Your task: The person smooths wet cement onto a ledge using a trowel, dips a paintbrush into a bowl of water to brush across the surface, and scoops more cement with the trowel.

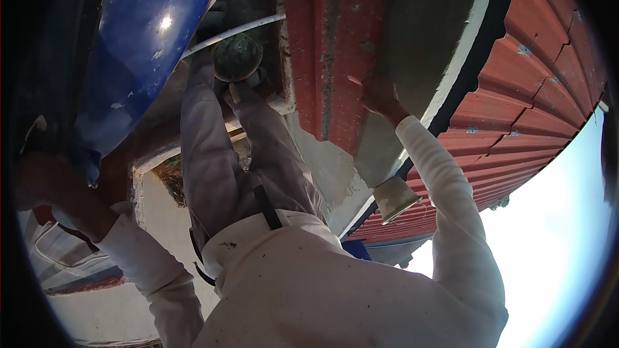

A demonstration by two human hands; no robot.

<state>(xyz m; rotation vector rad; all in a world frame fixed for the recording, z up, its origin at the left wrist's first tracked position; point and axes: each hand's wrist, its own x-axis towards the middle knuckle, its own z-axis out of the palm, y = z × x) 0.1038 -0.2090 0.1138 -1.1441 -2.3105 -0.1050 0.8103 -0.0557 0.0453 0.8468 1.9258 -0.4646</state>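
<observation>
My right hand (382, 96), in a white sleeve, is closed at the edge of a red ridged panel (332, 45) streaked with grey. What it grips, if anything, I cannot make out. Beside it runs a smooth grey surface (419, 45). Far left, in deep shade, my left hand (39, 180) is close to the lower end of a shiny blue curved surface (145, 38); its fingers are hard to see. Near my feet sits a dark round pan (237, 58) with grey residue, and a short wooden handle (235, 93) shows just below it.
A thin white curved strip (242, 28) crosses above the pan. At right lie red corrugated roof sheets (535, 84) with a dark edge, and bright sky beyond. A beige container (394, 200) is by the roof edge. Clear plastic sheeting (71, 245) lies at lower left.
</observation>
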